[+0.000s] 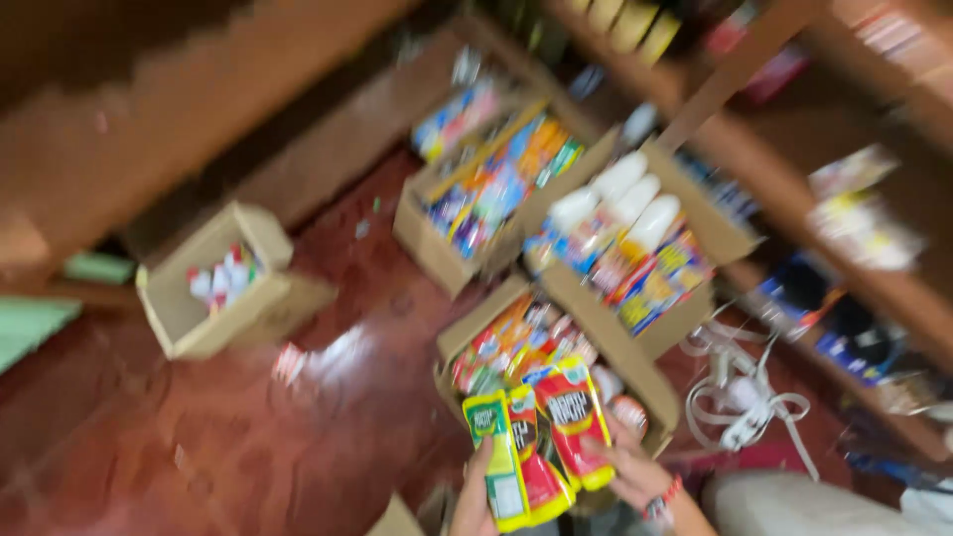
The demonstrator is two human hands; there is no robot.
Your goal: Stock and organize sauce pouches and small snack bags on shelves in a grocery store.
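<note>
- Your left hand [475, 496] sits at the bottom edge of the view, its grip clamped on a green-and-yellow sachet [496, 457], thumb lying up the front of the packet.
- Your right hand [635, 471], with a red band at the wrist, has its grip closed on a red-and-yellow sachet [576, 422]; another red sachet [536, 467] stands between the two, though blur hides which hand pinches it.
- The three sachets stand upright and fanned, touching side by side, held just above the near corner of the nearest cardboard box [596, 337].
- That box is open and packed with more colourful packets; it rests on the glossy red floor [248, 437].
- Beyond it, a second open box [695, 213] holds white bottles and yellow-blue packs, and a third [437, 238] to its left is full of mixed packets.
- Well apart on the left, a smaller open box [184, 318] holds a few small white bottles with red caps.
- A tangle of white strapping [740, 397] lies on the floor just right of the nearest box.
- Wooden shelves [844, 258] with blurred goods run along the right side.
</note>
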